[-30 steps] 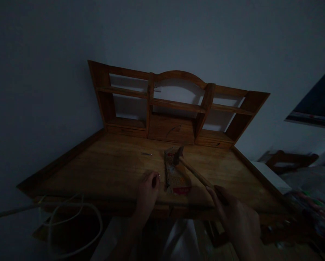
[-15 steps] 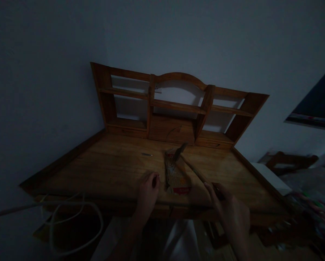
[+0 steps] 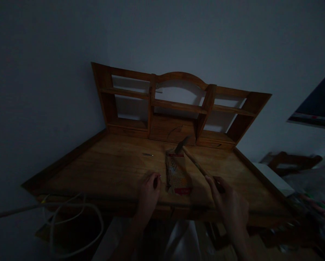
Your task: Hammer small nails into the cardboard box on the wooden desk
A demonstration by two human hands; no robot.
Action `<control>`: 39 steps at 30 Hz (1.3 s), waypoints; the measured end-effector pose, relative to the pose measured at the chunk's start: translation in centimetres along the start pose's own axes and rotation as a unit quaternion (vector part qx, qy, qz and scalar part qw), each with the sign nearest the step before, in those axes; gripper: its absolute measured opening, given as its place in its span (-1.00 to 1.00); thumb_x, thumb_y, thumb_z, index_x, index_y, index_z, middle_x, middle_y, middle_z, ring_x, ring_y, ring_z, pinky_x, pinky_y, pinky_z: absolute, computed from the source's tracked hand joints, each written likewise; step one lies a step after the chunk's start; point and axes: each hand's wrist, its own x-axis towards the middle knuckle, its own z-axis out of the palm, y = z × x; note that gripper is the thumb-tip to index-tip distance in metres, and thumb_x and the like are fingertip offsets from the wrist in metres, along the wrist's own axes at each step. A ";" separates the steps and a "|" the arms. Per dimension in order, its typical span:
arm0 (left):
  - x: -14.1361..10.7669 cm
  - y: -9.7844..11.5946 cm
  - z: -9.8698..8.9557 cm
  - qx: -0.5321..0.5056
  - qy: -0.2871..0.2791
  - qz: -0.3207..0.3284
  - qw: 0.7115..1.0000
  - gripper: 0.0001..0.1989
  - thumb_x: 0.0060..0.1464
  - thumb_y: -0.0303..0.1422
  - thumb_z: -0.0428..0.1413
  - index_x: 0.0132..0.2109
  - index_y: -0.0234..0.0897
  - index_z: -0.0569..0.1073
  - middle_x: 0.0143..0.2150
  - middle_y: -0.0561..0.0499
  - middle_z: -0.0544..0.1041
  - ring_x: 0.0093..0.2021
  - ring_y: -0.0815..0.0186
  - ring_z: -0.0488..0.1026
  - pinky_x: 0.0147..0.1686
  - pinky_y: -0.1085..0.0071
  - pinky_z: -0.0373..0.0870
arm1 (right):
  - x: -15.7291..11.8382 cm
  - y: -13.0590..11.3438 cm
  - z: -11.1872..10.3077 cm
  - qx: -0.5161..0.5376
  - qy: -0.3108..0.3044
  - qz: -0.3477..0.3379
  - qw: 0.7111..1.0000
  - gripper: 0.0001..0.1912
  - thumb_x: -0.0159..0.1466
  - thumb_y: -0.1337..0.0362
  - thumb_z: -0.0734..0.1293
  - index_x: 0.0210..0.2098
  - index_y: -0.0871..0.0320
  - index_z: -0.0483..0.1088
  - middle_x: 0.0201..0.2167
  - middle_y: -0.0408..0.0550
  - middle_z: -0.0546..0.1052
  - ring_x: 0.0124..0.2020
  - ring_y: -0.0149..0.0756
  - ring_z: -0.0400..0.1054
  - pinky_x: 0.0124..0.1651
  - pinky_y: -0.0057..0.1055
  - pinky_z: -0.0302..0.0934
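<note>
My right hand grips the wooden-handled hammer, its head over the far end of the packet on the tabletop, and whether my curled left hand, left of that packet, holds anything I cannot tell.

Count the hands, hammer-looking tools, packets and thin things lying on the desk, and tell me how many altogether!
Hands: 2 (left hand, right hand)
Hammer-like tool: 1
Packet: 1
Thin thing on the desk: 1
Total: 5
The shiny speck at the left hand is too small to identify, so it isn't counted.
</note>
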 end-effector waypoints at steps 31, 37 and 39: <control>0.1 0.2 -0.1 -0.002 0.001 0.001 1.000 -0.82 0.19 -0.34 -0.04 -0.20 -0.21 0.46 -0.24 -0.03 0.57 -0.25 0.25 0.50 -0.21 0.35 0.36 | 2.7 -1.3 0.0 -0.007 -0.016 0.010 1.000 -0.42 0.29 -0.21 0.03 -0.15 -0.04 0.51 -0.39 0.02 0.60 -0.38 -0.04 0.48 -0.42 -0.34 0.03; 0.1 0.3 0.0 -0.002 0.013 0.018 1.000 -0.83 0.18 -0.36 -0.04 -0.22 -0.21 0.45 -0.23 -0.04 0.56 -0.22 0.25 0.49 -0.17 0.35 0.36 | 3.3 -2.1 0.1 0.017 -0.019 -0.012 1.000 -0.39 0.31 -0.18 0.03 -0.17 0.08 0.53 -0.42 0.06 0.59 -0.41 -0.09 0.46 -0.45 -0.37 0.02; 0.1 0.1 0.0 0.002 0.008 0.013 1.000 -0.82 0.19 -0.35 -0.04 -0.21 -0.21 0.45 -0.22 -0.04 0.56 -0.21 0.24 0.49 -0.18 0.34 0.36 | 3.3 -2.2 0.5 0.011 -0.030 -0.030 0.999 -0.41 0.32 -0.15 0.04 -0.18 0.09 0.53 -0.42 0.08 0.58 -0.43 -0.10 0.45 -0.45 -0.37 0.02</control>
